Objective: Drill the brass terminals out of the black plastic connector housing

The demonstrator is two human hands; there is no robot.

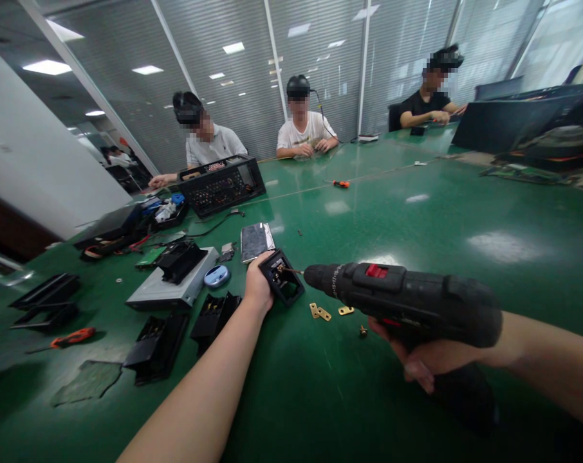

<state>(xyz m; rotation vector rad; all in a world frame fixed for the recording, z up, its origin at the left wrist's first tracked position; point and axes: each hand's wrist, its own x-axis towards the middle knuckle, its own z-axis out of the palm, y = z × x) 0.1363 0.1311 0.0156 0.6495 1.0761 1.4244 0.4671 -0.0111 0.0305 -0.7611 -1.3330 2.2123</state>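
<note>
My left hand (259, 283) is closed on the edge of a small black plastic housing (291, 292), its open side turned toward the right. Brass-coloured parts show inside it. Wrapped round the grip of a black cordless drill (402, 296), my right hand (426, 363) holds it level, with the bit (295, 272) reaching to the housing; whether it touches a screw is too small to tell. Below the bit lie several flat brass plates (323, 314), and a small brass-coloured screw-like part (363, 331) sits near the drill's grip.
Left of my arm are more black housings (156, 344), a silver disc drive (175, 289), a blue round tin (217, 276) and an orange screwdriver (74, 337). A computer case (224, 188) stands farther back. Another screwdriver (340, 184) lies mid-table. Three people sit across the table.
</note>
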